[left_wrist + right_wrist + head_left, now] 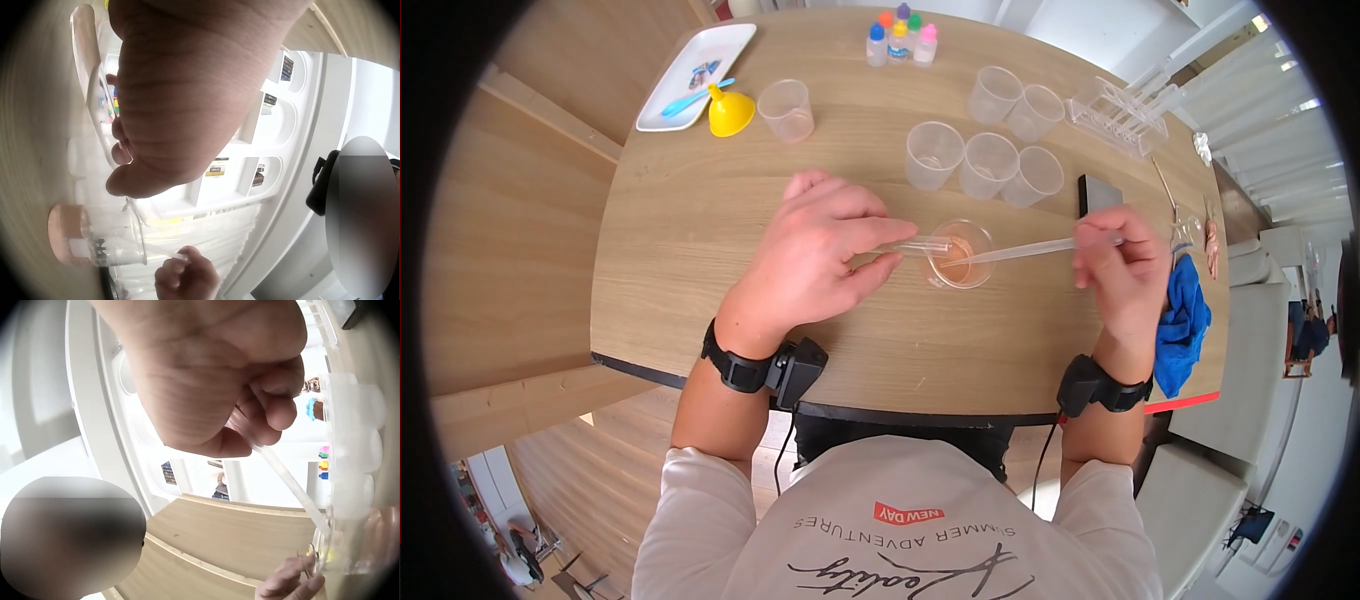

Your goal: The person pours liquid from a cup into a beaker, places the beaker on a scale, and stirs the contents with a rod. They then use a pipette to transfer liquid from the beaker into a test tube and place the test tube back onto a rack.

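A glass beaker (960,275) with a pinkish-orange liquid stands on the table between the hands; in the left wrist view the beaker (119,240) shows the liquid at its bottom. My left hand (825,245) pinches a thin clear glass piece (925,244) between thumb and fingers, its end at the beaker's rim. My right hand (1120,260) grips a translucent plastic pipette (1030,250), which slants down with its tip inside the beaker. From the right wrist view, the fingers of my right hand (237,394) curl round the upper part of the pipette (290,481).
Several plastic cups (990,165) stand behind the beaker, one cup (787,112) further left by a yellow funnel (730,110) and a white tray (700,60). Dropper bottles (899,45) are at the back, a clear rack (1120,115) and a blue cloth (1183,325) to the right.
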A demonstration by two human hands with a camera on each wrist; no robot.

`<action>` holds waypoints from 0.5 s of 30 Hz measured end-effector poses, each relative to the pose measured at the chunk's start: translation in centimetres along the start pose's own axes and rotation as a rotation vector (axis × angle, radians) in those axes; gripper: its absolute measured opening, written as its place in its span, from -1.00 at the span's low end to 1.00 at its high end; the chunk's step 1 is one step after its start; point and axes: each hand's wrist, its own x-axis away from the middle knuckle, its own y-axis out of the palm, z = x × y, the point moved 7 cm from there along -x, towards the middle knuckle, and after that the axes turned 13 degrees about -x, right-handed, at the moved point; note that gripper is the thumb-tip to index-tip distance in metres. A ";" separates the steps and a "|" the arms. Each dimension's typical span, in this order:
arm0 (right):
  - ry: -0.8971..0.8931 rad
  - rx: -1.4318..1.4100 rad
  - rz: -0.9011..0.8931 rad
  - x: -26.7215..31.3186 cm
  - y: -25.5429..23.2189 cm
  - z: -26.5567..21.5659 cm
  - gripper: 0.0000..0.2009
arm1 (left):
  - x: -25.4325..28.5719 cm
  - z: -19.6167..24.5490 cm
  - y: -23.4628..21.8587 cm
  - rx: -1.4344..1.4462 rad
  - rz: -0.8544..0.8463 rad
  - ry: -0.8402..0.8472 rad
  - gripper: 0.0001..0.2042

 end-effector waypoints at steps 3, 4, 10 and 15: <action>0.009 0.177 -0.116 0.7 2.6 0.7 -0.97 | 0.0 0.0 0.1 0.003 0.001 0.001 -0.73; 0.010 0.176 -0.114 0.7 2.7 0.8 -0.97 | 0.0 0.0 0.0 0.005 0.008 0.003 -0.73; 0.081 0.302 -0.148 0.8 3.6 0.8 -0.99 | -0.1 0.1 0.0 0.002 -0.001 -0.003 -0.73; 0.166 0.091 -0.037 0.3 1.8 1.3 -0.95 | 0.0 0.0 0.1 0.000 -0.001 0.003 -0.72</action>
